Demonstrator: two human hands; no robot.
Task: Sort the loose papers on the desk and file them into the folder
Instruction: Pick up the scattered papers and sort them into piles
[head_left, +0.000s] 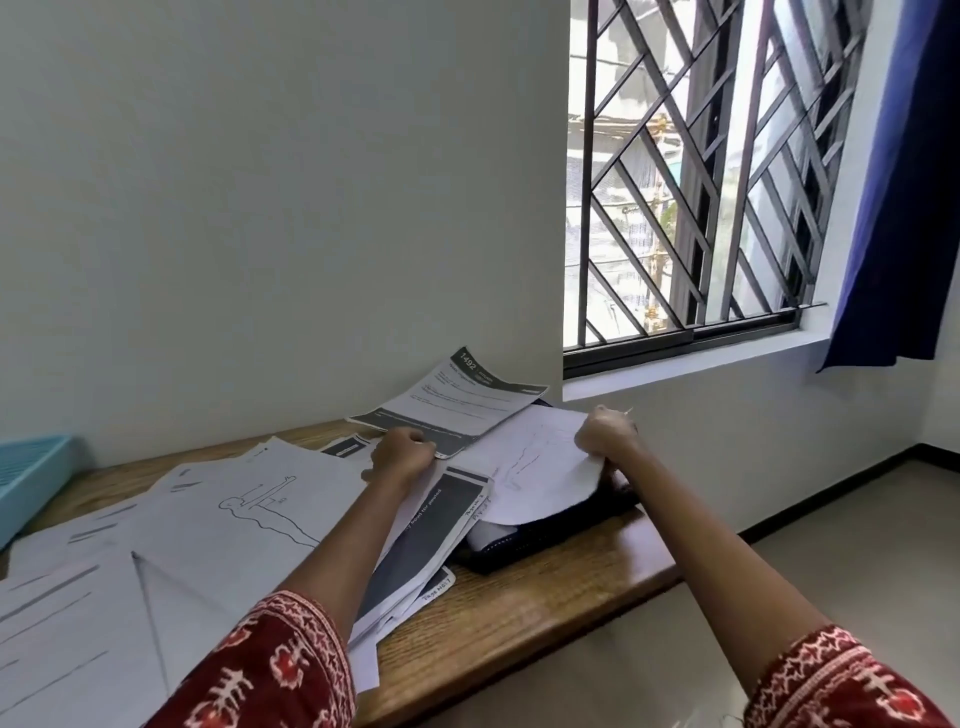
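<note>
White sheets (540, 457) gripped by both outstretched hands (left (402, 452), right (605, 434)).

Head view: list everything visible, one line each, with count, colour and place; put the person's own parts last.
Desk: one, brown wood, along the wall.
Loose papers: many, white with grey print, spread over the desk's left and middle.
Form sheet: one, white with dark bands, raised at the back by the left hand.
Plain sheet: one, white, over the folder, held by the right hand.
Folder: one, dark, desk's right end.
Tray: one, light blue, far left.
Window grille: one, dark metal, upper right.
Curtain: one, blue, far right.
Left hand: grips the form sheet.
Right hand: grips the plain sheet.
Sleeves: two, red patterned.
</note>
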